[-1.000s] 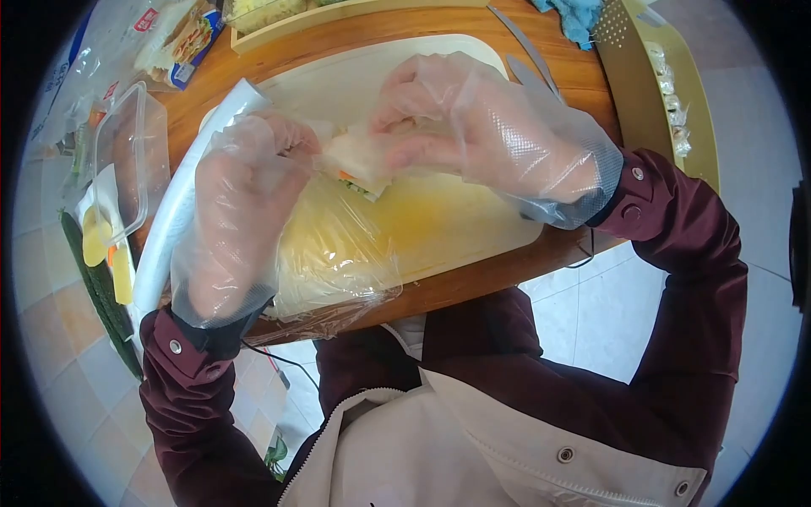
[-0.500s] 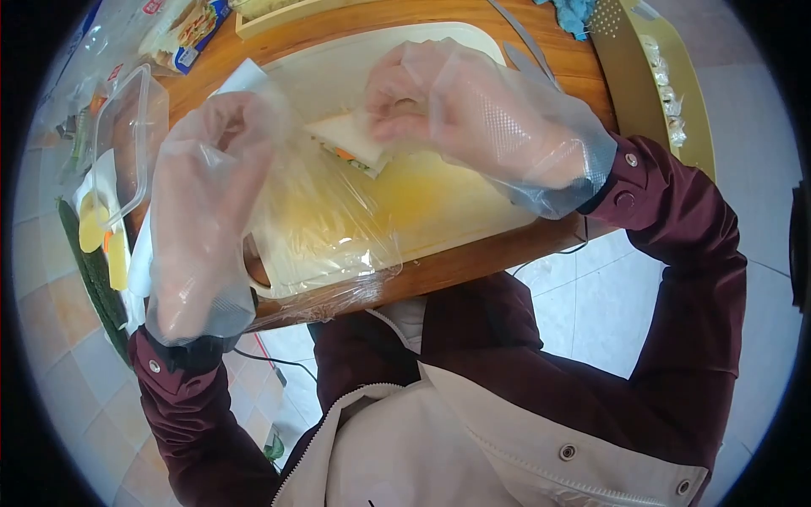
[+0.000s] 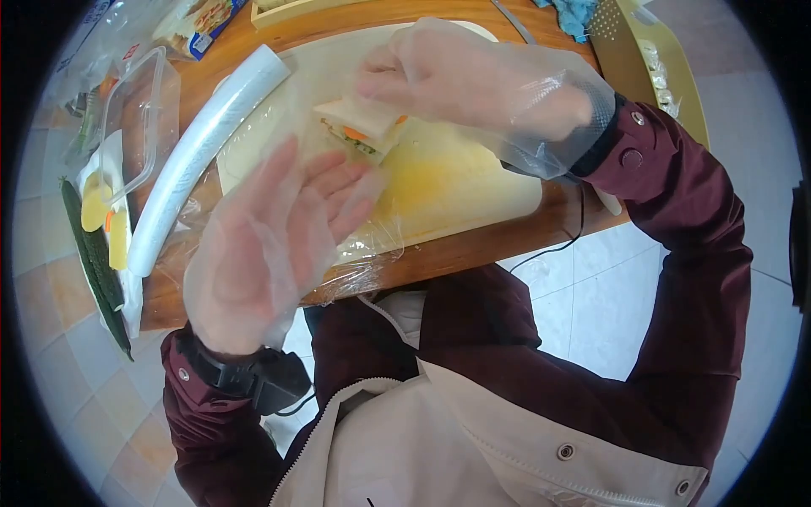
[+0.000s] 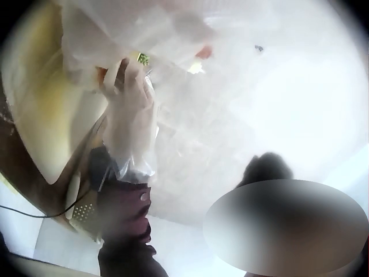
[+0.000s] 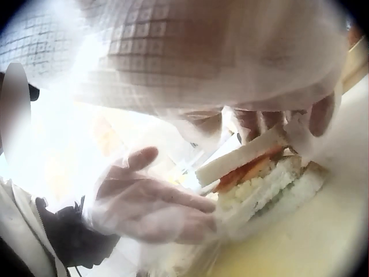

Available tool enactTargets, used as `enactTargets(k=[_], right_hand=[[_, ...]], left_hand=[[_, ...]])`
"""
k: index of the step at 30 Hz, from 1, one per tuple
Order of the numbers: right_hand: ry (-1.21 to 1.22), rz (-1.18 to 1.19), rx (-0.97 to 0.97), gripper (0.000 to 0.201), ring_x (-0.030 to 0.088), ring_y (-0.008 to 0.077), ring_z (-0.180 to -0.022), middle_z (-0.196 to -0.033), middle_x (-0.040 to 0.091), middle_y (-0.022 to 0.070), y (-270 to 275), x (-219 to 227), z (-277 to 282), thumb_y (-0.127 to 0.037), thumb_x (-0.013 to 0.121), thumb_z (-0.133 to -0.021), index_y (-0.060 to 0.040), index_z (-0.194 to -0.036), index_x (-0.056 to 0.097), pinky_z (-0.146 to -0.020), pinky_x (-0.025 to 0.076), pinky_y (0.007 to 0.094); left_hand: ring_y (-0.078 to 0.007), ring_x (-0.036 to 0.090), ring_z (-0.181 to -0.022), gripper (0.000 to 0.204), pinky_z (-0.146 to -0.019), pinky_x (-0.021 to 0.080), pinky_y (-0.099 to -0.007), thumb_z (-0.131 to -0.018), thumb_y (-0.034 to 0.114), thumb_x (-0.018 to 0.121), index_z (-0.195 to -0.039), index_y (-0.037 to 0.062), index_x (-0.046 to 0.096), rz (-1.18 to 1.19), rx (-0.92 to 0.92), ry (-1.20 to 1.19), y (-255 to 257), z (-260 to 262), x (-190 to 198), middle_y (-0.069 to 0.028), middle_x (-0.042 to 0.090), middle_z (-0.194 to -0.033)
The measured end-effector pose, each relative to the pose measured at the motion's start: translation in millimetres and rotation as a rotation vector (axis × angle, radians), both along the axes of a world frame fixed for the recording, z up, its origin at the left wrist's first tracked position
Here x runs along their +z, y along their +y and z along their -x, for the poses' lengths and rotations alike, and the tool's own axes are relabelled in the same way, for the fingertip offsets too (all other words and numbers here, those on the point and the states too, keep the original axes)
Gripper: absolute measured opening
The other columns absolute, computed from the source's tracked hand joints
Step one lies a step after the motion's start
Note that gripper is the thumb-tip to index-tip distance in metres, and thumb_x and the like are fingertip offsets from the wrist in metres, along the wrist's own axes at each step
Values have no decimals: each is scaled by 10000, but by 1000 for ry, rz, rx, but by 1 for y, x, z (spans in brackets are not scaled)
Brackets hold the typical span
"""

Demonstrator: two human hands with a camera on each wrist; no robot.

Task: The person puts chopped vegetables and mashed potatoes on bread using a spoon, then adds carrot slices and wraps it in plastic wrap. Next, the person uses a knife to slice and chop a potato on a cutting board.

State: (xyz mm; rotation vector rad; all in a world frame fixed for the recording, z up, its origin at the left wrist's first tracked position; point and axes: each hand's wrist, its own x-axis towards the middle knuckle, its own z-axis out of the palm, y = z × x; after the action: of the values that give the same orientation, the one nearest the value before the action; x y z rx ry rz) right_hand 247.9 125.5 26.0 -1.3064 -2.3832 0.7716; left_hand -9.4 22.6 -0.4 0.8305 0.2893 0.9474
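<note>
A cut sandwich (image 3: 359, 127) with white bread and a filling of orange, pale and green layers stands tilted over the cutting board (image 3: 481, 186). My right hand (image 3: 473, 76), in a clear plastic glove, has its fingers curled at the sandwich's upper edge and grips it there. In the right wrist view the cut face of the sandwich (image 5: 259, 179) shows below those fingers. My left hand (image 3: 270, 237), gloved too, is palm up with fingers spread, just beside the sandwich's near left side. Cling film (image 3: 372, 241) lies over the board's near left part.
A roll of cling film (image 3: 203, 160) lies left of the board. Beyond it are a clear plastic tub (image 3: 156, 118), cucumbers (image 3: 97, 253) and yellow pieces (image 3: 93, 207). A knife (image 3: 514, 21) lies at the back, near a blue cloth (image 3: 574, 17). A tan box (image 3: 629, 55) stands at the right.
My left hand moved from a curled pose at the film, back left, to palm up and spread beside the sandwich. My right hand shifted slightly away from me. The film roll shows more fully.
</note>
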Motion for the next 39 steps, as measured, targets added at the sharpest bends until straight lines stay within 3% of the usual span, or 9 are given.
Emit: enactTargets(k=[3,9,12,15,20,26,35,38,39], right_hand=[[-106,13,49,468,655,423,-725,-825,693,254,-2,5,3,-406,579,-1006,38,-1013,728,-721,533,484],[-93,105,66,449,660,445,-764,-839,686,277,-8,2,5,-371,543,-1018,33,-967,733,-758,532,512],[-118,90,87,439,658,440,-759,-828,680,276,-10,2,6,-351,523,-1027,31,-966,729,-759,531,515],[-129,117,95,449,656,437,-758,-824,678,271,-8,-2,7,-354,507,-1038,30,-966,727,-756,530,514],[-103,150,123,502,663,434,-776,-837,683,266,-8,-4,6,-410,495,-1058,30,-982,724,-751,529,515],[-157,273,52,512,665,416,-800,-877,705,244,-8,5,7,-435,485,-1072,12,-1044,732,-782,528,503],[-20,273,23,506,683,358,-875,-934,731,227,-4,9,-8,-455,511,-1056,-16,-1093,760,-816,531,451],[-28,420,-18,400,546,99,-740,-815,583,3,-6,24,-6,-411,594,-1045,-48,-1140,734,-647,463,293],[-66,376,-16,421,611,218,-822,-909,657,114,-8,27,-5,-410,561,-1055,-41,-1146,744,-738,496,364]], left_hand=[[-542,364,-1494,713,-1258,270,-628,-1090,445,560,-1668,111,309,215,37,47,-4,-12,14,-353,354,-1593],[-526,382,-1486,793,-1259,270,-616,-1025,383,678,-1662,85,313,335,73,-66,-5,-25,16,-339,352,-1603],[-518,387,-1478,877,-1263,253,-620,-973,384,744,-1664,73,301,350,150,63,-1,-35,26,-320,349,-1617],[-485,396,-1478,765,-1275,254,-604,-1039,354,659,-1648,50,309,342,113,41,5,-34,24,-296,370,-1615],[-354,432,-1486,506,-1272,301,-516,-1151,260,418,-1591,15,367,736,36,-149,21,-36,23,-237,460,-1582],[-338,450,-1473,532,-1270,302,-507,-1146,293,442,-1594,17,364,795,119,-131,21,-37,25,-217,482,-1571],[-334,471,-1456,531,-1281,303,-500,-1142,297,461,-1574,0,380,813,135,-95,25,-48,30,-214,512,-1544],[-334,481,-1449,535,-1275,312,-500,-1143,298,457,-1573,-9,376,788,166,-103,21,-50,35,-215,519,-1538],[-334,483,-1448,536,-1273,314,-500,-1143,298,457,-1573,-12,375,786,177,-108,20,-51,37,-216,521,-1537]])
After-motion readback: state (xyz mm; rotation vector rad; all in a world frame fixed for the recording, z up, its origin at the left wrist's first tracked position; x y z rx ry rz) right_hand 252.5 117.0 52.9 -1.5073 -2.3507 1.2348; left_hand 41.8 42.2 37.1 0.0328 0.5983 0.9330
